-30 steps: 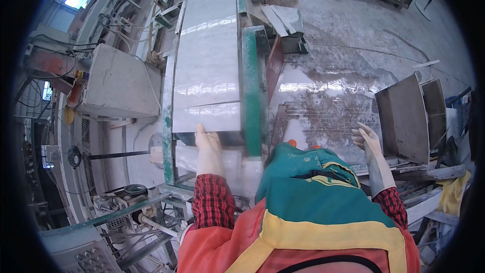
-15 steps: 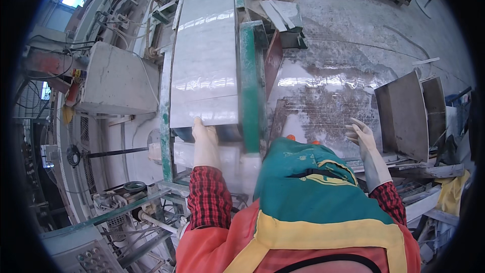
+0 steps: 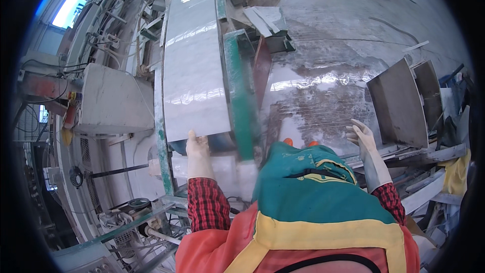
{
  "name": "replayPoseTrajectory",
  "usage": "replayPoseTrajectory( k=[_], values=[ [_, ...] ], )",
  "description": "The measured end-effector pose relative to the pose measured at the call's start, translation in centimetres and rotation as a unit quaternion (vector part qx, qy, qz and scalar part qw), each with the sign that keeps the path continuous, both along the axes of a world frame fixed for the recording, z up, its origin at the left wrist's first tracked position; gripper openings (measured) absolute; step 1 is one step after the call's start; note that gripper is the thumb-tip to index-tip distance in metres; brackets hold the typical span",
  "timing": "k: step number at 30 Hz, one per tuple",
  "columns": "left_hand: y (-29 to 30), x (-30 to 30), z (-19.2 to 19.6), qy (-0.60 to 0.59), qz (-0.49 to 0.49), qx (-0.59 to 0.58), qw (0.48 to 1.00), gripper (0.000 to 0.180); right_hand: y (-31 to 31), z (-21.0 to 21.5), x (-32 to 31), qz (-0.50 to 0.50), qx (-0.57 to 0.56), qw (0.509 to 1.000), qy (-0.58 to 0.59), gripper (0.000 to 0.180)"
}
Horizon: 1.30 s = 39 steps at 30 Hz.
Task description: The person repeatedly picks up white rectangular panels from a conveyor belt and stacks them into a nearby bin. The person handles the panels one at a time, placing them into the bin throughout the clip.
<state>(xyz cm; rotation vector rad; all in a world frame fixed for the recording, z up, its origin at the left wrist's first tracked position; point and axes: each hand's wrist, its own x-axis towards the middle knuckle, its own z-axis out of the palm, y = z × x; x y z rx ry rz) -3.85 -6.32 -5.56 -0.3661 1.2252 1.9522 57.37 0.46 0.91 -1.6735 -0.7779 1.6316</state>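
Observation:
A long pale stone slab (image 3: 194,91) with a glossy top lies on a belt line that runs away from me. My left hand (image 3: 198,156), in a cream glove, is at its near edge. The thumb lies at the slab's rim and the bent fingers curl at the edge, partly hidden. Just beyond them, a dark roller (image 3: 220,143) shows under the slab's end. My right hand (image 3: 362,144), also gloved, hangs in the air on the right with its fingers apart and nothing in it.
Green-painted rails (image 3: 237,91) flank the belt. On the right lean brown-grey panels (image 3: 399,103), beside piled offcuts. A big whitish block-shaped housing (image 3: 116,98) stands left. Wet patches shine on the floor (image 3: 323,81). Pipes and a handwheel (image 3: 139,203) sit at lower left.
The whole view has shifted, so the belt line sits lower and further left. My left hand stays at the slab's near edge; my right hand hardly differs.

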Motion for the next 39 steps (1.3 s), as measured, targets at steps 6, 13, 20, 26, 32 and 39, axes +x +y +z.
replayPoseTrajectory(
  k=[6,13,20,26,32,39],
  values=[
    [0.6,2.1,2.0,0.031,0.008,-0.035,0.999,0.03,-1.7,-1.6,2.3,-0.044,-0.008,0.999,-0.007,0.043],
    [1.4,2.2,1.6,0.068,-0.008,-0.084,0.994,0.04,-2.4,-2.5,2.7,-0.058,-0.011,0.998,0.008,0.042],
    [1.7,2.2,2.1,0.118,0.014,-0.157,0.98,0.037,-4.8,-4.1,9.7,-0.11,0.123,0.984,-0.071,0.043],
    [2.5,4.6,9.1,0.542,-0.094,-0.422,0.721,0.055,-12.0,3.3,19.0,-0.176,0.176,0.738,-0.628,0.043],
    [5.9,5.2,6.5,0.706,-0.388,-0.317,0.501,0.076,-23.7,0.6,30.7,-0.109,-0.267,0.554,-0.781,0.078],
    [8.1,11.6,6.9,0.733,-0.448,-0.377,0.346,0.083,-25.1,-0.7,30.1,-0.195,-0.279,0.611,-0.715,0.095]
  ],
)
